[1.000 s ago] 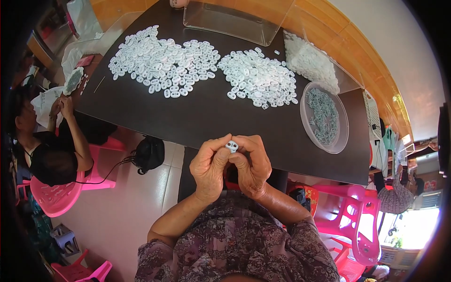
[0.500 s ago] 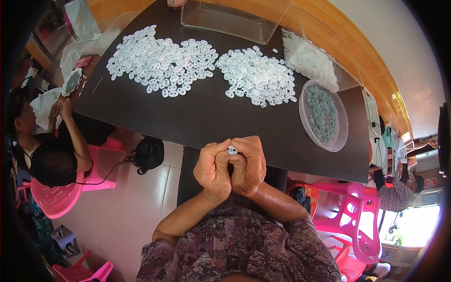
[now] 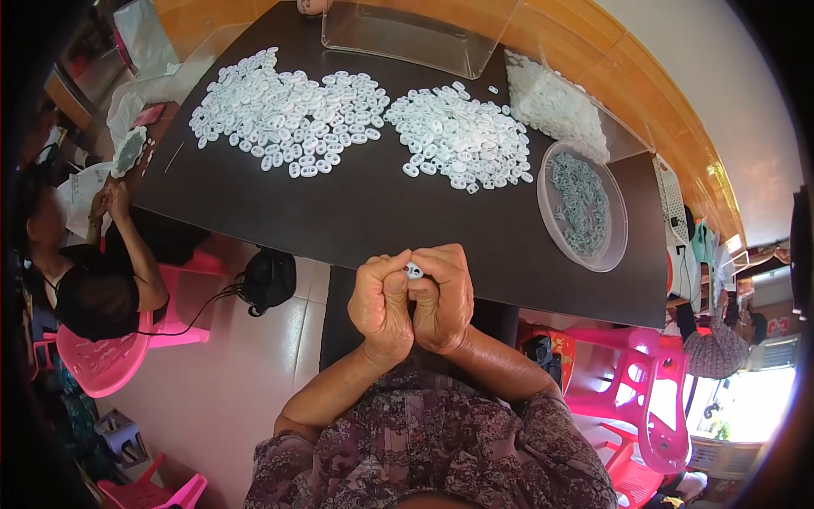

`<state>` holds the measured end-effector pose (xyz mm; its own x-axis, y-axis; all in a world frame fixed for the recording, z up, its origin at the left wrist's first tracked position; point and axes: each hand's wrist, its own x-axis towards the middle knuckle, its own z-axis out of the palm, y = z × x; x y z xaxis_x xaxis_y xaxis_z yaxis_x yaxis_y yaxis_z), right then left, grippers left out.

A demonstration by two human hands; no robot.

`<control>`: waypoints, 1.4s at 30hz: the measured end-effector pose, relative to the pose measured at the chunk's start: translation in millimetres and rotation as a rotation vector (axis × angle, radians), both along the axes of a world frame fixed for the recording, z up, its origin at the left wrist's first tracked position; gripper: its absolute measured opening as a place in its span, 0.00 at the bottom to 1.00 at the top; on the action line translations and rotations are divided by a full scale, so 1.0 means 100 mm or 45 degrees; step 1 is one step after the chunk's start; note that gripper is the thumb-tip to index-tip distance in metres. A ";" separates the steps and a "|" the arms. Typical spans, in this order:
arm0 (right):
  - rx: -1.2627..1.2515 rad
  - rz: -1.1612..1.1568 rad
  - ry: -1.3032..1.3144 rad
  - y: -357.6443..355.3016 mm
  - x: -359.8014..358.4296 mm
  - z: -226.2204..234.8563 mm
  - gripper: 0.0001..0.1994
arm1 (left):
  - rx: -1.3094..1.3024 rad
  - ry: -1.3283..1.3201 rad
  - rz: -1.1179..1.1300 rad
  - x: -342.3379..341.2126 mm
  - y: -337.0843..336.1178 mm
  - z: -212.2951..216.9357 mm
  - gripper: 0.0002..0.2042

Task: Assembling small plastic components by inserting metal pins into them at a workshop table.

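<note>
Just off the table's near edge, I pinch a small white oval plastic piece with two holes (image 3: pixel 413 271) between both hands. My left hand (image 3: pixel 381 307) is closed, its thumb and forefinger at the piece's left side. Closed likewise, my right hand (image 3: pixel 443 297) grips it from the right, the fingertips of both hands nearly meeting. Beyond them lie two heaps of similar white pieces, a wide left heap (image 3: pixel 284 114) and a smaller right heap (image 3: pixel 462 136). A round clear tub (image 3: pixel 612 259) to the right holds many tiny grey-green parts, too small to name.
The dark table (image 3: pixel 339 212) has a clear bag of white pieces (image 3: pixel 555 102) at the back right. A clear plastic bin (image 3: pixel 407 38) stands at the far edge. At left, a co-worker (image 3: pixel 93 271) sits on a pink chair (image 3: pixel 106 360). Pink stools (image 3: pixel 653 399) stand to my right.
Both hands have shifted very slightly left in the picture, with the white piece still pinched between them. The view itself has moved a little.
</note>
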<state>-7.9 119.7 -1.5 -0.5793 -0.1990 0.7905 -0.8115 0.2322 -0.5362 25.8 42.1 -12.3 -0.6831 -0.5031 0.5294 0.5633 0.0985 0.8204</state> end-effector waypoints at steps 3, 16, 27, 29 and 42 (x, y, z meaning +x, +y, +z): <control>0.022 0.026 0.013 0.01 -0.01 0.01 0.11 | 0.033 -0.001 -0.009 0.01 0.00 0.00 0.09; 0.054 0.020 0.074 0.05 -0.06 -0.03 0.08 | -0.141 -0.026 0.068 -0.03 0.00 -0.01 0.09; 0.377 -0.455 0.040 0.93 -0.67 0.59 0.04 | -0.601 -0.066 -0.728 0.10 -0.36 1.06 0.11; 0.306 -0.600 -0.021 1.21 -0.98 0.83 0.04 | -0.769 0.073 -1.251 0.16 -0.46 1.36 0.08; 0.812 -1.121 0.359 2.05 -2.50 1.22 0.10 | -1.279 0.242 -0.600 0.39 -0.46 1.85 0.10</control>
<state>-258.1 324.8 120.0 -0.5341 -0.2235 0.8154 -0.3027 0.9510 0.0624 64.5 -4.3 173.2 -0.5577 0.4972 0.6647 0.8261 0.4105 0.3860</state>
